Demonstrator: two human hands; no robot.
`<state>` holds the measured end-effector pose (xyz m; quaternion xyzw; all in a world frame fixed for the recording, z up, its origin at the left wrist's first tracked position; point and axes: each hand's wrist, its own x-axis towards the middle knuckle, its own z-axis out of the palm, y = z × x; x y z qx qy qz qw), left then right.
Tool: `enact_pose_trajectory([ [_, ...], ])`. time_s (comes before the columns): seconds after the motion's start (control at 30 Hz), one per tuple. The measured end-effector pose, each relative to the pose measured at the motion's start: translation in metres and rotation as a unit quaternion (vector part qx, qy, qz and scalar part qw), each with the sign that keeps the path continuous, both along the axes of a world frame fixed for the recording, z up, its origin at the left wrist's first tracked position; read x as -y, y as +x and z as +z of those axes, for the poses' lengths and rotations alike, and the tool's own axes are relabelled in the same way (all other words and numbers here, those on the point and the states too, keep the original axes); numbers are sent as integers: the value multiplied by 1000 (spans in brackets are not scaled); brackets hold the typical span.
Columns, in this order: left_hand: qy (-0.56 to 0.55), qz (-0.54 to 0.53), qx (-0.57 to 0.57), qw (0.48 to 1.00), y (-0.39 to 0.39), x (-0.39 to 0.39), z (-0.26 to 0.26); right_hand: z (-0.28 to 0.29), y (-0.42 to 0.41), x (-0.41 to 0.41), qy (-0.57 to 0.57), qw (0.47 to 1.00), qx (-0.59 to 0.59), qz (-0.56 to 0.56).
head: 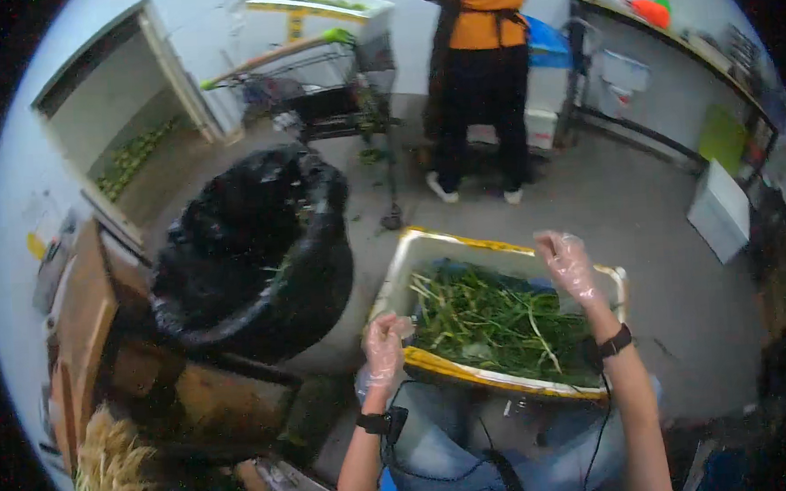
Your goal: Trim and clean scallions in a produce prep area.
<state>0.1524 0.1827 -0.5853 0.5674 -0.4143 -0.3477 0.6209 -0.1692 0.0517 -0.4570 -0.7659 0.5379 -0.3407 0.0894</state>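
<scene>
A white foam box [505, 373] with yellow tape along its rim stands before my knees. Loose green leaf stalks [497, 320], some pale, lie tangled inside it. My left hand [384, 349], in a clear plastic glove, is by the box's left front corner with its fingers curled. Over the right far side of the box is my right hand [569, 267], gloved likewise, its fingers bent and close together. Blur hides whether either hand pinches anything small. Each wrist wears a black band.
A bin lined with a black bag [322, 296] stands at left. Beyond are a cart [276, 58] carrying another foam box [374, 13] and a person [488, 27] facing away. Dried plumes [111, 467] are at lower left; a white box [724, 208] sits at right. Cables [438, 473] cross my lap.
</scene>
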Motion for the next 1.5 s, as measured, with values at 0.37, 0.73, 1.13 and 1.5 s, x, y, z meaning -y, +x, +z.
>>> enact_pose_trajectory([
  [0.37,112,-232,44,965,-130,71,-76,-312,-107,-80,270,929,-234,93],
  [0.73,119,-150,32,981,-83,85,-117,-184,-129,1,173,966,-159,113],
  [1.13,162,-404,-201,877,-134,61,-74,-205,-16,-111,342,896,155,236],
  [1.5,168,-323,-385,848,-109,72,-70,-166,-66,-66,401,894,79,187],
])
